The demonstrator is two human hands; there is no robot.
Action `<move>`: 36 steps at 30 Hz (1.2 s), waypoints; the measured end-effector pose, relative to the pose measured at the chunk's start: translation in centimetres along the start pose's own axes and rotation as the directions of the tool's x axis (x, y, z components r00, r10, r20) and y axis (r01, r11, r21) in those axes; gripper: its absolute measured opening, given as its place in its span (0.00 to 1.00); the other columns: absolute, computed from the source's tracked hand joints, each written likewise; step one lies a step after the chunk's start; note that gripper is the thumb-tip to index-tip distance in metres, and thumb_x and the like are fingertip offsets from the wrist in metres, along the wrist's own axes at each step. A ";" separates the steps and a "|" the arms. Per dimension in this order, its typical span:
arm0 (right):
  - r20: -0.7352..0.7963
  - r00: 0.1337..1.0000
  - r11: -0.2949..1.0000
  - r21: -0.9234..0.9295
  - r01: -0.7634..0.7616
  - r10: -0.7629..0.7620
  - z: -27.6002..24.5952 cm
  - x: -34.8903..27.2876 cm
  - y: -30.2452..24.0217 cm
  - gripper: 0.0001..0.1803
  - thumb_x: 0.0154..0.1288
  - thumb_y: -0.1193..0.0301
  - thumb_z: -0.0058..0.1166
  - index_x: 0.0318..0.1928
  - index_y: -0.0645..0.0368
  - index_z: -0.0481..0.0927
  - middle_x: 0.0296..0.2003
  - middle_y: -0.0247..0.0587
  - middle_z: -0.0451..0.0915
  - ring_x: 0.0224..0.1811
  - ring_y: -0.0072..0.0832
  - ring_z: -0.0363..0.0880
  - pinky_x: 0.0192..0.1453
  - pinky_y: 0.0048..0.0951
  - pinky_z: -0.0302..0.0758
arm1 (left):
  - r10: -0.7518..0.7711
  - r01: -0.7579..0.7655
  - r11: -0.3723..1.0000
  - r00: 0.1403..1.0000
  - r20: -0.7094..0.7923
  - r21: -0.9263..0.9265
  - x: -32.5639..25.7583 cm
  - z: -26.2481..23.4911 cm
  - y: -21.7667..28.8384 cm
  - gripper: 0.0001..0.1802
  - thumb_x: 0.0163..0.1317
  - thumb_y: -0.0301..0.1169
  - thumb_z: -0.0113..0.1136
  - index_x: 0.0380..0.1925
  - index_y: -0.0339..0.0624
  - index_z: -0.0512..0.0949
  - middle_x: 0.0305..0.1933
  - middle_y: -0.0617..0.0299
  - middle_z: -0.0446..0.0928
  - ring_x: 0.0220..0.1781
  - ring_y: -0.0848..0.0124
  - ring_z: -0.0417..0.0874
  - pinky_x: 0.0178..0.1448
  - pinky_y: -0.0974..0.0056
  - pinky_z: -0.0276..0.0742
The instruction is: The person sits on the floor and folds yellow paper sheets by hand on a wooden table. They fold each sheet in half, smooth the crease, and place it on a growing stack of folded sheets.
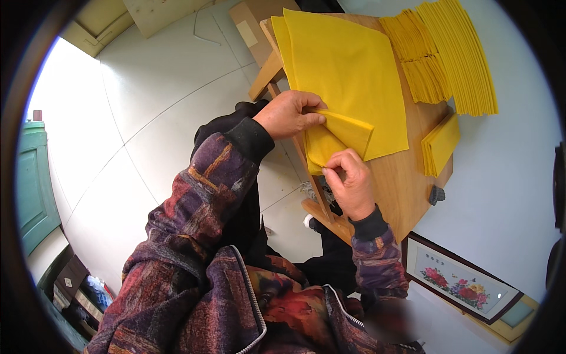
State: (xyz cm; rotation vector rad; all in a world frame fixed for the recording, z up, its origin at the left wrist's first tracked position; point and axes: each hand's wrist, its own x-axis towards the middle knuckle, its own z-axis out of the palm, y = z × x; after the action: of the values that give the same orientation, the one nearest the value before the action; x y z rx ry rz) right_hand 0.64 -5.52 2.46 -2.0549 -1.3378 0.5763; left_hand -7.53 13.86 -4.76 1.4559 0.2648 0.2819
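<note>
A folded yellow cloth (352, 131) is pinched at its edges by the left hand (293, 114) and the right hand (350, 183), apparently so its layers are kept from slipping.

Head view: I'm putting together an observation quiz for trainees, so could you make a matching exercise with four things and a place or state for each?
Things
1. Left hand
2. Small dark grey object
3. Right hand
4. Framed flower picture

Places and states
A. Pinching the folded yellow sheet, nearer the bottom of the view
B. In the lower right part of the view
C. Pinching the folded yellow sheet, nearer the top of the view
D. At the edge of the wooden table

Right pairs
1-C, 2-D, 3-A, 4-B
</note>
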 end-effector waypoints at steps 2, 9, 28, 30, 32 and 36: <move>0.033 0.999 0.993 0.109 -0.041 0.037 -0.5 0.3 0.1 0.06 0.55 0.81 0.59 0.30 0.62 0.73 0.29 0.40 0.73 0.30 0.31 0.74 0.35 0.28 0.72 | -0.020 0.019 1.000 1.000 0.015 0.016 -0.1 0.0 0.1 0.10 0.64 0.25 0.58 0.43 0.31 0.78 0.36 0.64 0.80 0.39 0.76 0.78 0.48 0.71 0.74; 0.047 0.996 0.978 0.190 -0.088 0.081 -2.9 1.4 0.1 0.06 0.60 0.78 0.58 0.30 0.62 0.74 0.27 0.32 0.73 0.27 0.19 0.68 0.31 0.21 0.67 | 0.050 -0.049 0.998 0.999 -0.018 0.032 -0.1 0.0 0.2 0.10 0.62 0.28 0.60 0.39 0.32 0.78 0.33 0.56 0.80 0.36 0.68 0.80 0.44 0.66 0.75; -0.197 0.925 0.866 -0.456 0.206 -0.325 -1.5 0.1 -1.6 0.13 0.52 0.79 0.61 0.39 0.59 0.76 0.36 0.42 0.74 0.36 0.38 0.75 0.39 0.35 0.74 | -0.006 0.006 0.998 1.000 0.001 0.063 -0.1 0.0 0.3 0.10 0.62 0.24 0.60 0.42 0.32 0.78 0.36 0.61 0.81 0.40 0.74 0.79 0.49 0.70 0.75; -0.048 0.930 0.841 -0.446 0.306 -0.364 -0.2 -0.8 -1.5 0.14 0.51 0.79 0.61 0.39 0.59 0.76 0.36 0.41 0.74 0.36 0.38 0.74 0.39 0.36 0.74 | -0.018 0.017 0.999 1.000 0.009 0.028 -0.1 0.1 0.3 0.10 0.62 0.24 0.60 0.42 0.32 0.78 0.36 0.61 0.81 0.40 0.75 0.79 0.49 0.70 0.75; -0.006 0.929 0.795 -0.520 0.312 -0.369 0.7 -1.0 -1.1 0.13 0.49 0.80 0.60 0.38 0.59 0.76 0.35 0.40 0.73 0.35 0.37 0.73 0.38 0.35 0.74 | -0.023 0.023 0.999 1.000 0.007 0.028 -0.2 0.0 0.4 0.09 0.62 0.23 0.59 0.42 0.31 0.78 0.36 0.62 0.81 0.40 0.75 0.79 0.49 0.70 0.75; 0.020 0.906 0.737 -0.573 0.358 -0.424 1.0 -0.6 -0.3 0.12 0.48 0.81 0.59 0.35 0.59 0.77 0.33 0.38 0.72 0.35 0.37 0.72 0.38 0.34 0.73 | -0.015 0.014 0.999 1.000 0.010 0.047 -0.1 0.0 0.5 0.09 0.62 0.23 0.59 0.42 0.31 0.78 0.36 0.62 0.80 0.40 0.76 0.79 0.49 0.71 0.75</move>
State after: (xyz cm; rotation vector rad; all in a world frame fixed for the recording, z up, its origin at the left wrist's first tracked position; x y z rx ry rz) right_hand -0.42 -5.78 1.97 -2.0894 -1.9784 -0.1578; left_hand -7.69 13.90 -4.26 1.5005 0.2748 0.2573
